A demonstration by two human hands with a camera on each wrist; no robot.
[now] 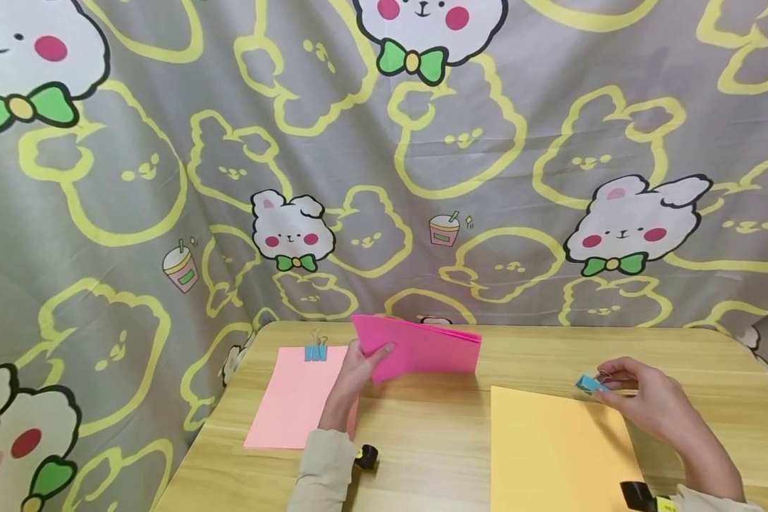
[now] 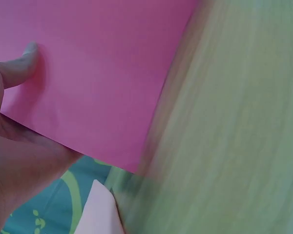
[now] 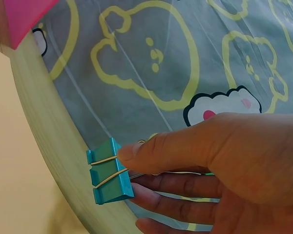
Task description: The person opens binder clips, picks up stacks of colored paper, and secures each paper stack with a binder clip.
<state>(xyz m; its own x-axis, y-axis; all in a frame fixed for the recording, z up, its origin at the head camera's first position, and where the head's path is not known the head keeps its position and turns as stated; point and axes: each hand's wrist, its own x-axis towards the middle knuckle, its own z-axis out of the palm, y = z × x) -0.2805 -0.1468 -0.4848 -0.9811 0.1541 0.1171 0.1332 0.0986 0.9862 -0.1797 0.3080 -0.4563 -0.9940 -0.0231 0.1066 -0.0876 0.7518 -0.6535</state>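
My left hand (image 1: 360, 364) grips a stack of bright pink paper (image 1: 429, 350) at its left end, thumb on the near face. The stack is tilted up, its lower edge at or near the table. In the left wrist view the thumb presses the pink sheet (image 2: 102, 87), and the fingers behind are hidden. On the right, my right hand (image 1: 656, 398) pinches a blue binder clip (image 1: 591, 384) above the far right corner of the yellow paper (image 1: 557, 448). The right wrist view shows the thumb against the clip (image 3: 110, 173), with its wire handles partly between thumb and fingers.
Light pink paper (image 1: 297, 405) lies at the left of the wooden table (image 1: 422, 434), with another blue binder clip (image 1: 316, 353) on its far edge. A patterned curtain (image 1: 371, 163) hangs behind the table and along its left side.
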